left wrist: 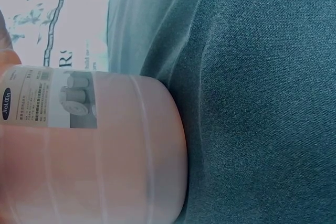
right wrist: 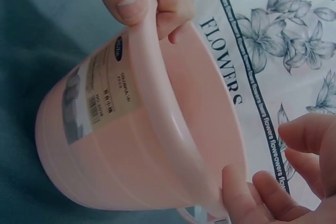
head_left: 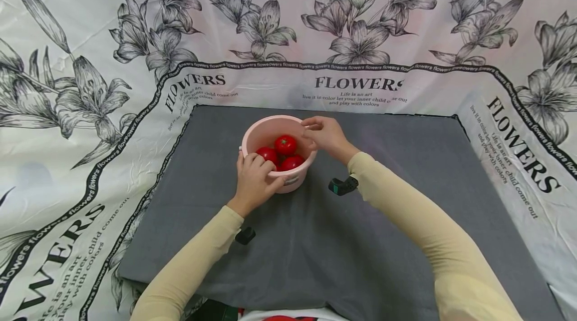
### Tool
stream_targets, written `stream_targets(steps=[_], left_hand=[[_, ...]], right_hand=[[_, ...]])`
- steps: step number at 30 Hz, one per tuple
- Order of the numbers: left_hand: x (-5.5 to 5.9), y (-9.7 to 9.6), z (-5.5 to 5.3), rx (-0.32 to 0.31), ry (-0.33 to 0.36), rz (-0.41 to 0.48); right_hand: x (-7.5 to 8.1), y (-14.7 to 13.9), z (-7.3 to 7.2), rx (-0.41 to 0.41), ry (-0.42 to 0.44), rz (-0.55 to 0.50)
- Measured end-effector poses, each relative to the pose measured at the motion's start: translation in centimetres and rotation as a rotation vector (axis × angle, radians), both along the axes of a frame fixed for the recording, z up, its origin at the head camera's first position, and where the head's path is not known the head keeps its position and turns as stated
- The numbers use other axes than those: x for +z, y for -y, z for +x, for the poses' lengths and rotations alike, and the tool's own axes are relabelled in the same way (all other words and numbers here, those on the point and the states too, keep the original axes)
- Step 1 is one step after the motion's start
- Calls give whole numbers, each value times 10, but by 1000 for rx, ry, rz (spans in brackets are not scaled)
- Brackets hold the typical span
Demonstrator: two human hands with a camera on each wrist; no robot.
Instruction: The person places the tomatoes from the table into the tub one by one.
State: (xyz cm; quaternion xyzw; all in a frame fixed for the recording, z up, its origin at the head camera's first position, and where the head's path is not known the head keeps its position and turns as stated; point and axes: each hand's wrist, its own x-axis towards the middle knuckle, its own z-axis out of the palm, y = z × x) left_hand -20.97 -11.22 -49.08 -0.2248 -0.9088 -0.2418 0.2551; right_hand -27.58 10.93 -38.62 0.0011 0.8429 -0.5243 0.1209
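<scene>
A pink plastic bucket (head_left: 295, 185) stands on the grey cloth with three red tomatoes (head_left: 286, 145) visible inside. My left hand (head_left: 254, 178) grips its near-left rim, thumb outside and fingers over into the inside, as the right wrist view shows. On the far right side of the rim, my right hand (head_left: 328, 136) has its fingers loosely bent. In the right wrist view, fingertips of this right hand (right wrist: 283, 182) touch the rim while the others stand apart from it. The left wrist view shows the bucket's side (left wrist: 121, 161) with a printed label (left wrist: 50, 97); no tomatoes show there.
A dark grey cloth (head_left: 383, 241) covers the table. White flower-printed sheeting (head_left: 279, 88) rises behind it and along both sides. Part of a thin pink bucket handle (right wrist: 188, 215) shows low in the right wrist view. Each wrist wears a small black camera (head_left: 343, 186).
</scene>
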Motion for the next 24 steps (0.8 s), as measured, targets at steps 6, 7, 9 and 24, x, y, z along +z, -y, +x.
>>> stream_targets(steps=[6, 7, 9, 24], left_hand=[[-3, 0, -2, 8, -24, -6], [-3, 0, -2, 10, -29, -6], [-4, 1, -2, 10, -39, -4], [-2, 9, 2, 8, -2, 9]], right_hand=[[-5, -9, 5, 9, -30, -14], [-6, -12, 6, 12, -44, -14], [-6, -18, 10, 13, -77, -12], [-16, -117, 39, -93, -119, 13]])
